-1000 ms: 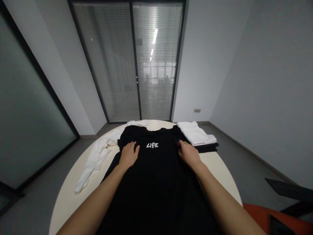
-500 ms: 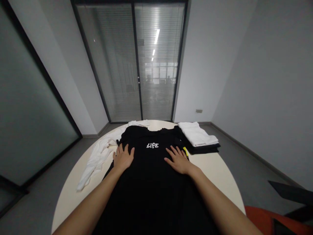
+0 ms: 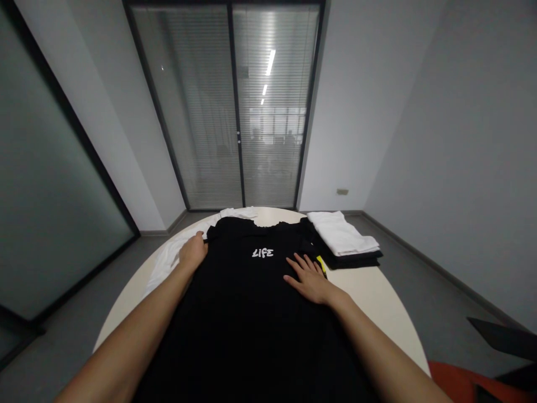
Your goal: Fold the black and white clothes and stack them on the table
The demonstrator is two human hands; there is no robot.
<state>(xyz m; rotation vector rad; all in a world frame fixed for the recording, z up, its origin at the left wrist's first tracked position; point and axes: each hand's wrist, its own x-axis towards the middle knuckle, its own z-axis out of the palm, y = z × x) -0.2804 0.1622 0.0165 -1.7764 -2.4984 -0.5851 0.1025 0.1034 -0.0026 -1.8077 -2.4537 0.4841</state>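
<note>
A black T-shirt (image 3: 255, 313) with small white lettering lies spread over the table, its neckline at the far end. At its left edge, near the sleeve, my left hand (image 3: 193, 253) is closed on the black cloth. My right hand (image 3: 309, 280) rests flat on the shirt's right side, fingers spread, close to a small yellow item (image 3: 321, 264) that I cannot make out. Left of the shirt lies a crumpled white garment (image 3: 164, 262), partly covered by my left hand and forearm.
The round cream table (image 3: 388, 302) carries a stack with folded white cloth (image 3: 342, 234) on folded black cloth (image 3: 361, 260) at the far right. A red chair (image 3: 457, 380) stands at lower right. Behind the table is a glass door with blinds (image 3: 268, 157).
My left hand has moved from lying flat on the shirt to its left edge and closed on the cloth there. My right hand has stayed flat in nearly the same place.
</note>
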